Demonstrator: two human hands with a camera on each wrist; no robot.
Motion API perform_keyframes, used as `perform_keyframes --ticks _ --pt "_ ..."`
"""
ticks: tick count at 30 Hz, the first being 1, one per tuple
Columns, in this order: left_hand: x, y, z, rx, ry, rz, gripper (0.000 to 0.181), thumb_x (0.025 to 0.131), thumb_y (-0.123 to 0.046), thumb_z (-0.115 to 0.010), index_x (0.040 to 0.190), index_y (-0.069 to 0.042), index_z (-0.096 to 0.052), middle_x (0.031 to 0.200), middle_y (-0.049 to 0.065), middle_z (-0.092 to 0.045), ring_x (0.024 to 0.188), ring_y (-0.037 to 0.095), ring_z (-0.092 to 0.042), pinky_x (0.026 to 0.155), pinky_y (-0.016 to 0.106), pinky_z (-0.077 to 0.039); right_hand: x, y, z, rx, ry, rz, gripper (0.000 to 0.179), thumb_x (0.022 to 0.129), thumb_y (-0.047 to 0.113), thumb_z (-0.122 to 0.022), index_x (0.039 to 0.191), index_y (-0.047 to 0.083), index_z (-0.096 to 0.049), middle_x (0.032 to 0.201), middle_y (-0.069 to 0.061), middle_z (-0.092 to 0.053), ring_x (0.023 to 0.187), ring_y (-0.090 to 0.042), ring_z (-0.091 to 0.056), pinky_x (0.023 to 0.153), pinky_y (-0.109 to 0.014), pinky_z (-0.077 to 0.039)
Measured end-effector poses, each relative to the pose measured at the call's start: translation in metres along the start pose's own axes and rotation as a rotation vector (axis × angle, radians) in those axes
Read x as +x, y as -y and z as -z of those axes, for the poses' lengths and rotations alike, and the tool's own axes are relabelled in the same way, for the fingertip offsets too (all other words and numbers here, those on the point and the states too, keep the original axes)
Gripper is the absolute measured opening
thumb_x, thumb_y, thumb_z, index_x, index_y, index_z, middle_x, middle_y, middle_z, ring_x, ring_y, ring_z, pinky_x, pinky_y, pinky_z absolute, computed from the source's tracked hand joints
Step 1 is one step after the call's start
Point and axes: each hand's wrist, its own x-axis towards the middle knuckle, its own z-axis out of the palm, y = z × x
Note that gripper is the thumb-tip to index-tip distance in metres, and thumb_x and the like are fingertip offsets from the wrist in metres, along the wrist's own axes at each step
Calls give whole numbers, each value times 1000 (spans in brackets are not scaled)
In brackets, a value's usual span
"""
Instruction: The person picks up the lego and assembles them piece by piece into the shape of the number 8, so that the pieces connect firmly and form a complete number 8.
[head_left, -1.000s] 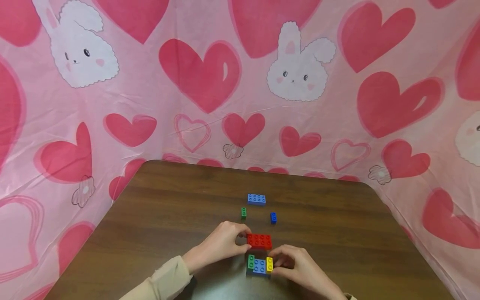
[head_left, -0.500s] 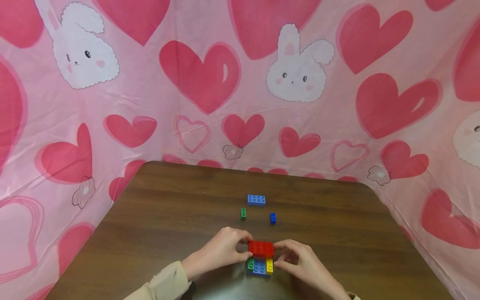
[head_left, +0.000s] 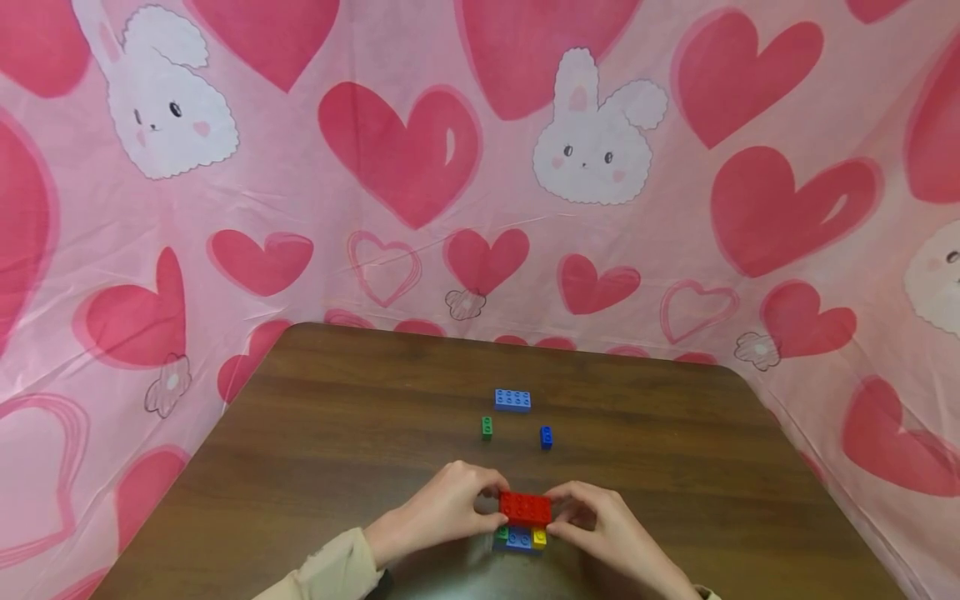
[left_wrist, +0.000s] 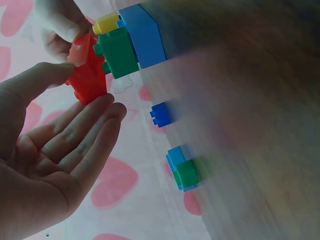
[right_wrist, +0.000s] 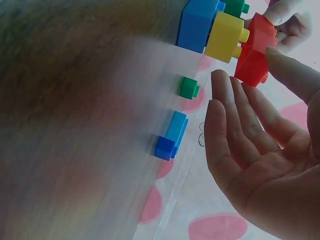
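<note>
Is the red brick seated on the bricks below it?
Not seated. Left hand and right hand hold the red brick; wrist views show exposed studs on the yellow brick beneath.

Pink heart-print cloth (head_left: 525, 212) behind brown table (head_left: 360, 392)

The held brick (head_left: 525, 507) is showing solid red; the base brick (left_wrist: 145, 37) is displaying blue, 1 upper brick (left_wrist: 120, 54) green, the other upper brick (right_wrist: 225, 37) yellow. The loose wide brick (head_left: 513, 401) is presenting light blue, 1 small brick (head_left: 487, 428) green, the other small brick (head_left: 546, 437) dark blue. The bench (head_left: 375, 400) is bearing brown wood grain; the backdrop (head_left: 675, 242) is carrying reddish hearts (head_left: 401, 158) and white rabbit heads (head_left: 596, 171) on pink.
</note>
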Motion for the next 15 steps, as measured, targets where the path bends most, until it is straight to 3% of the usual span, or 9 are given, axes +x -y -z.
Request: perform_keyframes --ticks 15 --pt "-1 -2 -5 23 10 -2 25 83 -26 -80 105 -14 -75 97 -5 -77 83 2 -68 75 14 -53 -3 0 -3 -14 10 34 27 92 29 -70 112 12 -66 99 -6 -73 79 0 -67 68 -22 -56"
